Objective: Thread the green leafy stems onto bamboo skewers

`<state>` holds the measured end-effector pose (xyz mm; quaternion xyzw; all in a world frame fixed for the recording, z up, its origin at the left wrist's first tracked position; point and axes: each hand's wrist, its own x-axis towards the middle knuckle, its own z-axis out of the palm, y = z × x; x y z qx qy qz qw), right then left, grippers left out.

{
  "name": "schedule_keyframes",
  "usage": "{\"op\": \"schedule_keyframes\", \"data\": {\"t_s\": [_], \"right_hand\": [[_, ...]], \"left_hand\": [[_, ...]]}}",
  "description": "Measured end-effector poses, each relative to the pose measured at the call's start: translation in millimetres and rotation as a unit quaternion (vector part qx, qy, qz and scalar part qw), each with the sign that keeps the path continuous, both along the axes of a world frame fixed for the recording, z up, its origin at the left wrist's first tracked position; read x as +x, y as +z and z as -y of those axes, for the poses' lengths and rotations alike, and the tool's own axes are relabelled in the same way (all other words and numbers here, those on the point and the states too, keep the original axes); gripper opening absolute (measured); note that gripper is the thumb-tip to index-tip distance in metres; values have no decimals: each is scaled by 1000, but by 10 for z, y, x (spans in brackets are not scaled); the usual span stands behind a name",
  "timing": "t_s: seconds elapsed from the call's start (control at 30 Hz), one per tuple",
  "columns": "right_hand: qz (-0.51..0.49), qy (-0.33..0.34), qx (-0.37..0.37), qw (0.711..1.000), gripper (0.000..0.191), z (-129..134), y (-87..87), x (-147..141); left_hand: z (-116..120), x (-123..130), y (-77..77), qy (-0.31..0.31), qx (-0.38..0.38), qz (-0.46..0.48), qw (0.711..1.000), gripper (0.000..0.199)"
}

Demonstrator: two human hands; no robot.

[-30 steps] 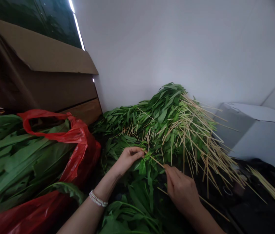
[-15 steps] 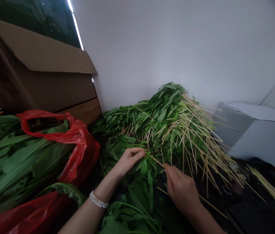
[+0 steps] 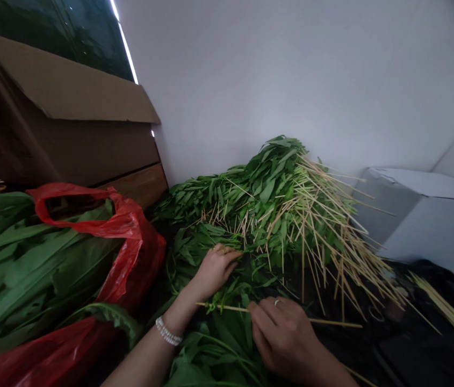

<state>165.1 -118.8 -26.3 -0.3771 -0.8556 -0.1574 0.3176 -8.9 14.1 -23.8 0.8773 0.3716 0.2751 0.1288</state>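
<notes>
My right hand (image 3: 285,333) is closed around a thin wooden stick (image 3: 232,308), which lies nearly level and has green leaves (image 3: 216,305) pierced near its pointed left end. The rest of the stick sticks out to the right behind the hand. My left hand (image 3: 216,269), with a beaded bracelet on the wrist, reaches over the loose greens above the stick tip. Its fingers are bunched near the leaves; what they touch is too small to make out. Below both hands lie more long green leaves (image 3: 214,355).
Behind my hands rises a heap of leafy sticks (image 3: 275,183), their bare ends pointing right. A red bag (image 3: 130,242) of large leaves is at left, below a cardboard box (image 3: 77,97). A white box (image 3: 432,226) and bare sticks (image 3: 436,301) are at right.
My right hand has moved down and left, bringing the stick from slanted to nearly level. My left hand has come away from the stick tip and sits above it.
</notes>
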Motion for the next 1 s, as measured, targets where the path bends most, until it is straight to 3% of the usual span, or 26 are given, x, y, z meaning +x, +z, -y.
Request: {"op": "schedule_keyframes", "data": {"t_s": [0.1, 0.23, 0.43, 0.53, 0.63, 0.7, 0.8, 0.87, 1.0], "right_hand": [[3, -5, -6, 1000, 20, -4, -4, 4], [3, -6, -6, 1000, 21, -8, -5, -1], [0, -12, -8, 1000, 20, -14, -30, -5], [-2, -16, -5, 1000, 20, -17, -33, 0], [-7, -20, 9, 1000, 22, -30, -18, 22], [-10, -33, 28, 999, 25, -50, -6, 52], [-30, -79, 59, 995, 29, -97, 0, 119], [-46, -121, 66, 989, 30, -132, -2, 168], [-64, -178, 60, 980, 29, -180, -12, 232]], "left_hand": [[1, -8, -42, 6, 23, -72, 997, 33], [4, -10, -33, 4, 32, -75, 997, 30], [13, -6, -40, -9, 22, -84, 996, 9], [-3, -1, -34, 2, 14, -30, 999, 5], [-34, 0, 4, 37, -11, 101, 994, 10], [-52, -1, 47, 47, -75, 215, 973, 15], [-51, -2, 127, 28, -205, 350, 914, 32], [-30, 3, 178, 20, -258, 393, 882, 41], [25, 24, 232, 23, -284, 427, 858, 36]]}}
